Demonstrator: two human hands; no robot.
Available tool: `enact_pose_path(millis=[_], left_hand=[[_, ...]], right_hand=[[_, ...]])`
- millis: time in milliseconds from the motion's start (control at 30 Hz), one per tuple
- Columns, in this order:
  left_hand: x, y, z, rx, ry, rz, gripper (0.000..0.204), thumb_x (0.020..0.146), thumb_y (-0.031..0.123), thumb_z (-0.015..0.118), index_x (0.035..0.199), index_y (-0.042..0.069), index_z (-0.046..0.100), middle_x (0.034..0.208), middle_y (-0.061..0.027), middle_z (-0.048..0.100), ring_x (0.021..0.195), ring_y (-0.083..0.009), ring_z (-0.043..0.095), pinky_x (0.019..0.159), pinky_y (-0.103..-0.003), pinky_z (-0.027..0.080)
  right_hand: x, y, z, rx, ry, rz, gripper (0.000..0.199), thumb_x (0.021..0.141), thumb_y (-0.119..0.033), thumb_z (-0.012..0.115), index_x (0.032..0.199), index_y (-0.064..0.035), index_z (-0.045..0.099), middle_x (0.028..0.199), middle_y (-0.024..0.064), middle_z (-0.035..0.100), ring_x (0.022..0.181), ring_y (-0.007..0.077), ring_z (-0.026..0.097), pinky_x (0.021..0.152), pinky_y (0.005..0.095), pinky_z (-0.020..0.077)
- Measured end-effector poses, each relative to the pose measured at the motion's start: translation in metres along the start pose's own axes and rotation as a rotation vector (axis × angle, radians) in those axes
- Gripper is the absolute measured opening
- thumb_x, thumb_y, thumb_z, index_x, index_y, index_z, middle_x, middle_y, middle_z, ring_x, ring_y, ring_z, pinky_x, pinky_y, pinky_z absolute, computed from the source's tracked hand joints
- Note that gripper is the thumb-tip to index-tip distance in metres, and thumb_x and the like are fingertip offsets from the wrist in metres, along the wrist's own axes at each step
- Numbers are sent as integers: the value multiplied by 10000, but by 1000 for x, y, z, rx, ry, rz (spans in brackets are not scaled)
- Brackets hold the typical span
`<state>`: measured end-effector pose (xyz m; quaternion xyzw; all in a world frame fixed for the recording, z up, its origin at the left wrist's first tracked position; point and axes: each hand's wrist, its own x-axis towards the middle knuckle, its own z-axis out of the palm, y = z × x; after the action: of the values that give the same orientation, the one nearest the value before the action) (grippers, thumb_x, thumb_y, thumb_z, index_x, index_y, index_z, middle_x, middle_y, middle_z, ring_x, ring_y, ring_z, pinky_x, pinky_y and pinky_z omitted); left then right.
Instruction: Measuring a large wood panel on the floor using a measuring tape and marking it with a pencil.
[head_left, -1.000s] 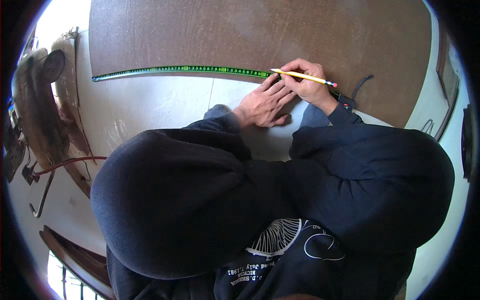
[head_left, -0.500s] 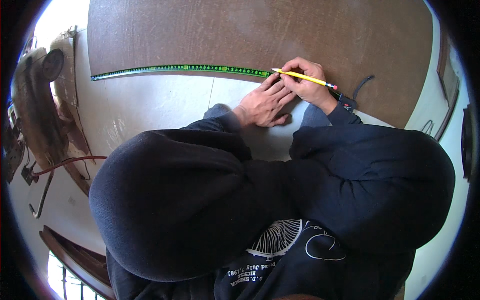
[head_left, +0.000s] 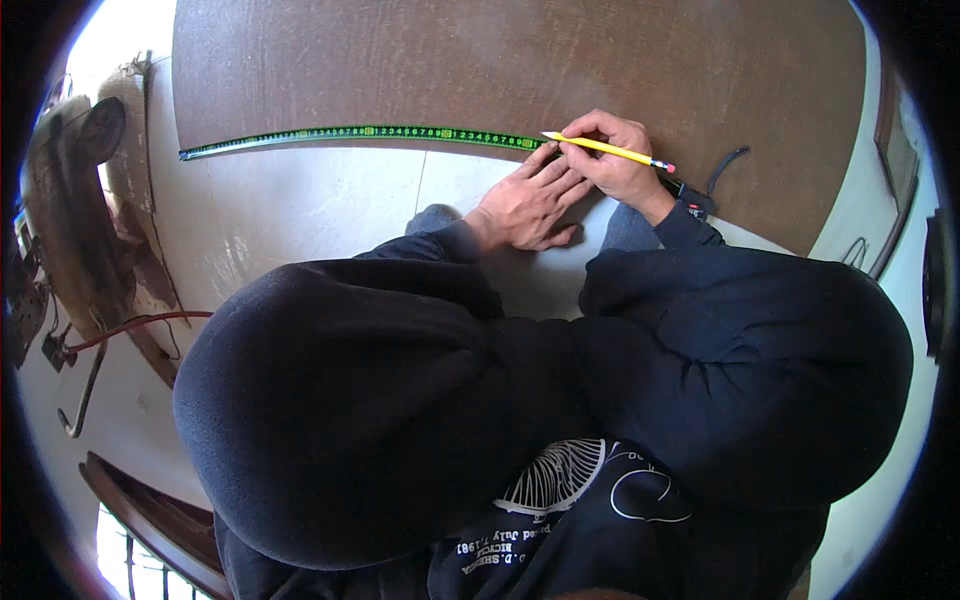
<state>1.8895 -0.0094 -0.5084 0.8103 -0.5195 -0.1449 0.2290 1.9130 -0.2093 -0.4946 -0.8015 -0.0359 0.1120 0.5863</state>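
A large brown board [head_left: 500, 60] lies on the pale floor ahead of me. A green tape measure [head_left: 360, 134] runs along its near edge from the left to my hands. My left hand [head_left: 525, 203] lies flat, fingertips pressing the tape's right end against the board edge. My right hand [head_left: 615, 165] grips a yellow pencil [head_left: 605, 149] with a pink eraser, its tip at the tape just above my left fingertips. The tape's dark case [head_left: 695, 203] with a strap sits behind my right wrist. Dark sleeves cover both arms.
Pale tiled floor [head_left: 300, 215] lies between me and the board. At the left edge stand a dusty machine with a round wheel [head_left: 75, 180], a red cable [head_left: 140, 325] and a bent metal bar [head_left: 80, 395]. A dark cord [head_left: 855, 250] lies at right.
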Motion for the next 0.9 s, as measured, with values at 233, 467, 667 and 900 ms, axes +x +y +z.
enact_pose_path(millis=[233,467,667,900], left_hand=[[0,0,-1,-8,-37,-5,722,956,531,532,1477,36,469,1476,-115,508,1468,-294,393,1287,-525,136],[0,0,-2,2,-3,-1,713,954,530,537,1463,34,482,1460,-117,520,1462,-294,401,1289,-528,135],[0,0,-2,-17,-1,-1,717,955,530,536,1474,39,476,1469,-121,517,1464,-296,402,1286,-529,148],[-1,0,0,-7,-32,1,722,958,535,529,1485,44,474,1485,-120,509,1468,-298,398,1283,-532,153]], right_hand=[[-2,2,2,19,28,37,109,865,-19,772,931,-21,686,843,46,740,762,77,685,694,252,563],[-3,6,0,66,-14,59,124,870,-54,777,960,-34,696,880,53,751,801,102,723,713,269,588],[-5,9,0,68,-10,82,124,869,-40,761,961,-36,678,869,45,742,792,92,716,706,264,584],[-4,8,-1,70,-6,46,117,873,-26,752,965,-31,680,875,50,742,806,99,716,708,268,584]])
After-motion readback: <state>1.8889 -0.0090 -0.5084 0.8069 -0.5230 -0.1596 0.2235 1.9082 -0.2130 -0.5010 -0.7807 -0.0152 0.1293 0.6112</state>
